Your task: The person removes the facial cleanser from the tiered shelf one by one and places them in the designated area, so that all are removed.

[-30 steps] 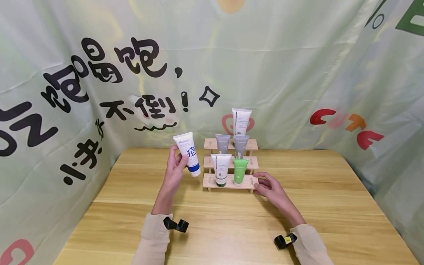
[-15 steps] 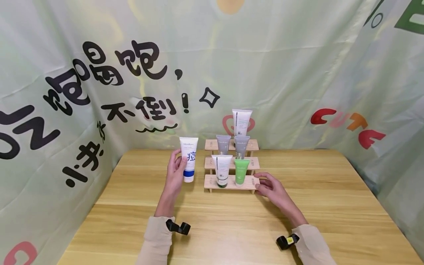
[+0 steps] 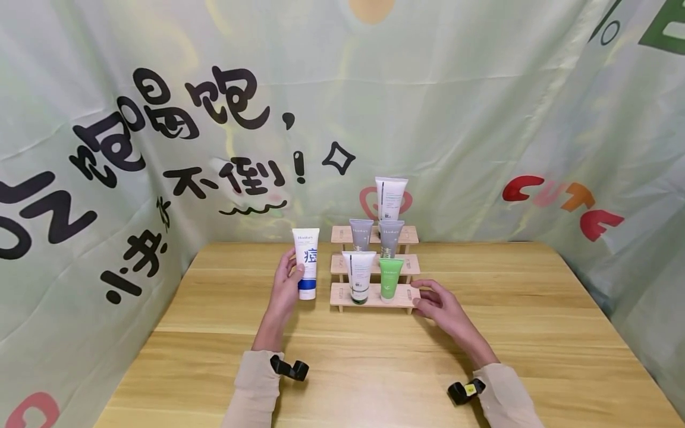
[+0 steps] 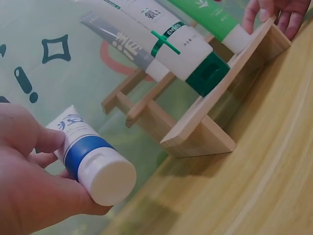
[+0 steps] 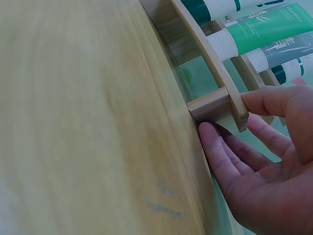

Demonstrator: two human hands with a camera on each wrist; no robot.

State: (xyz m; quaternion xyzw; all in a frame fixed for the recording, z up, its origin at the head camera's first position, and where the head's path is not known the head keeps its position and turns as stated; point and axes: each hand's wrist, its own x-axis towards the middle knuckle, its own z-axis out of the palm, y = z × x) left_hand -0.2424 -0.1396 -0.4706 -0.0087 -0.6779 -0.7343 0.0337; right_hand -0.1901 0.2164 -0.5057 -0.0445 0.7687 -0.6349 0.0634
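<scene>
My left hand grips a white squeeze tube with a blue band, thumb across its front. It is upright in the head view, left of a three-step wooden display stand. In the left wrist view, its white cap faces the camera, above the table. My right hand holds the right end of the stand's lowest step, fingertips at the step's end and its leg, as the right wrist view shows. On that step stand a white tube with a dark green cap and a green tube.
Two grey tubes stand on the middle step, and a taller white tube on the top one. Under everything is a wood-grain table. A printed cloth backdrop hangs behind and at both sides.
The tube in my left hand has gone from tilted to upright and come down and slightly right, closer to table height. My right hand stays at the stand's end.
</scene>
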